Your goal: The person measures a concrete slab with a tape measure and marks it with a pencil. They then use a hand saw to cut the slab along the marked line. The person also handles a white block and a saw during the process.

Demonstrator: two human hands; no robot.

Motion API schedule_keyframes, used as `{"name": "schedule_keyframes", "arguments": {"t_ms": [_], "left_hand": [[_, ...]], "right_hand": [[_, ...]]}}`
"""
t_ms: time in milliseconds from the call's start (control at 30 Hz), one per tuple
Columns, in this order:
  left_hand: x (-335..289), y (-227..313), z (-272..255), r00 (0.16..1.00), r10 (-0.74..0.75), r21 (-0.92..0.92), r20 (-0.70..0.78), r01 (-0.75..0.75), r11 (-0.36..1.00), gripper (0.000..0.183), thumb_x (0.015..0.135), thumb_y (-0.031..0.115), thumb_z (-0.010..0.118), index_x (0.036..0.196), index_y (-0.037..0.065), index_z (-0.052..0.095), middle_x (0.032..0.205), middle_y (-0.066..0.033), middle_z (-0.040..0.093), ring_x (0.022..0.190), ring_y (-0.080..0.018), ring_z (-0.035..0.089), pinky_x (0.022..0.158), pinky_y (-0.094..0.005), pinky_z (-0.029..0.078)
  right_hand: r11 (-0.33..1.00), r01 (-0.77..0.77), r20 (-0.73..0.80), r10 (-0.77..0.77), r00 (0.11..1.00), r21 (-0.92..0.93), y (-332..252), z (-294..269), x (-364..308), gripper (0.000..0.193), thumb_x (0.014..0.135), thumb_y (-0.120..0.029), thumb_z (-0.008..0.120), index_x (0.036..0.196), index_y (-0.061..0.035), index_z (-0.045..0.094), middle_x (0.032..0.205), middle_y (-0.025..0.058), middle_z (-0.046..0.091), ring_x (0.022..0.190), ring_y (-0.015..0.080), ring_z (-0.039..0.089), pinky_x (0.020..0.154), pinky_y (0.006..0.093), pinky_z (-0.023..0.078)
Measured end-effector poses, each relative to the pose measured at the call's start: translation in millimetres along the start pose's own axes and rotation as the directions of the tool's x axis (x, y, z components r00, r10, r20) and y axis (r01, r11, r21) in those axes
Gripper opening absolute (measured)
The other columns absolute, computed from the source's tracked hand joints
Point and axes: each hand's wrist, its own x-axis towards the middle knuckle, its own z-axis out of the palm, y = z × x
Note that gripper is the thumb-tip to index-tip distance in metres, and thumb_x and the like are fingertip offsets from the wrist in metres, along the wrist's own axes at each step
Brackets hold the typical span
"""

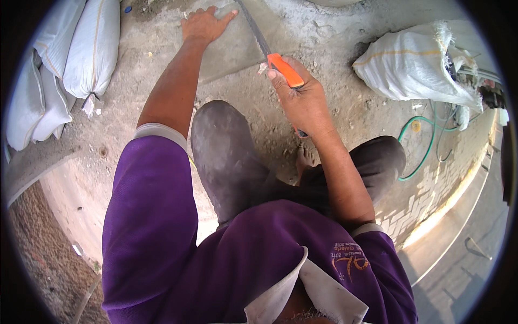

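A handsaw point(284, 70) with an orange and black handle is gripped in my right hand point(306, 100), in front of my knees. Its long grey blade point(253, 26) points away to the upper left and runs out of view at the top edge. Under the blade lies a flat grey board or slab point(232, 54); whether the teeth touch it I cannot tell. My left hand point(206, 25) rests on its far left part with the fingers spread, left of the blade, holding nothing.
Several stuffed white sacks point(91, 48) lean together at the left. An opened white sack point(402, 62) lies at the right, near a green hose point(418, 146). Loose crumbs and dust cover the rough ground point(340, 116). My bent knees point(224, 135) frame the work spot.
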Motion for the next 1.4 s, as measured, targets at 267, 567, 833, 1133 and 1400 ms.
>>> {"name": "schedule_keyframes", "arguments": {"t_ms": [267,567,833,1133,1400], "left_hand": [[0.0,-0.4,-12.2,1.0,-0.013,-0.013,0.028,0.014,1.0,0.085,0.086,0.081,0.035,0.143,0.02,0.052,0.138,-0.015,0.057,0.133,-0.0304,0.048,0.113,-0.0538,0.029],[0.8,-17.0,-1.5,0.999,-0.01,0.027,-0.053,0.011,1.0,0.085,0.086,0.081,0.033,0.14,0.019,0.055,0.133,-0.0152,0.061,0.127,-0.0322,0.054,0.104,-0.0533,0.036],[3.8,-5.2,-2.1,0.999,-0.045,-0.028,0.03,0.045,0.999,0.082,0.087,0.08,0.034,0.138,0.019,0.057,0.131,-0.0146,0.062,0.127,-0.031,0.054,0.107,-0.0559,0.033],[7.7,-1.7,-8.5,1.0,-0.021,0.013,0.02,0.02,1.0,0.084,0.087,0.081,0.033,0.138,0.019,0.057,0.131,-0.0152,0.062,0.126,-0.0311,0.054,0.104,-0.0564,0.036],[-7.7,-3.4,9.6,0.999,0.008,-0.01,0.048,-0.008,1.0,0.084,0.087,0.081,0.032,0.139,0.019,0.056,0.132,-0.014,0.061,0.126,-0.0303,0.054,0.104,-0.0539,0.037]], "right_hand": [[0.985,0.002,-0.001,-0.002,1.0,0.172,-0.4,-46.7,-128.6,0.05,0.095,-0.019,0.067,0.136,0.0042,0.051,0.129,0.0176,0.063,0.123,0.0229,0.059,0.103,0.0319,0.044],[0.996,0.086,0.01,-0.086,0.996,-0.007,7.5,-10.1,-43.5,0.048,0.094,-0.021,0.067,0.137,-0.0044,0.053,0.125,0.0185,0.065,0.117,0.0245,0.063,0.098,0.0336,0.048],[0.997,0.06,-0.024,-0.061,0.998,-0.054,1.8,-0.6,-21.7,0.047,0.094,-0.022,0.068,0.136,-0.007,0.052,0.098,0.0207,0.07,0.091,0.0173,0.069,0.082,0.031,0.052],[0.984,0.169,-0.017,-0.17,0.985,-0.063,30.7,-40.9,-119.0,0.051,0.093,-0.021,0.069,0.138,-0.0068,0.05,0.103,0.0207,0.07,0.101,0.0228,0.07,0.084,0.0342,0.053],[0.997,0.061,0.009,-0.06,0.998,-0.043,35.9,-3.3,-64.3,0.06,0.091,-0.017,0.072,0.144,-0.0053,0.044,0.124,0.0191,0.066,0.115,0.02,0.064,0.094,0.0339,0.05]]}}
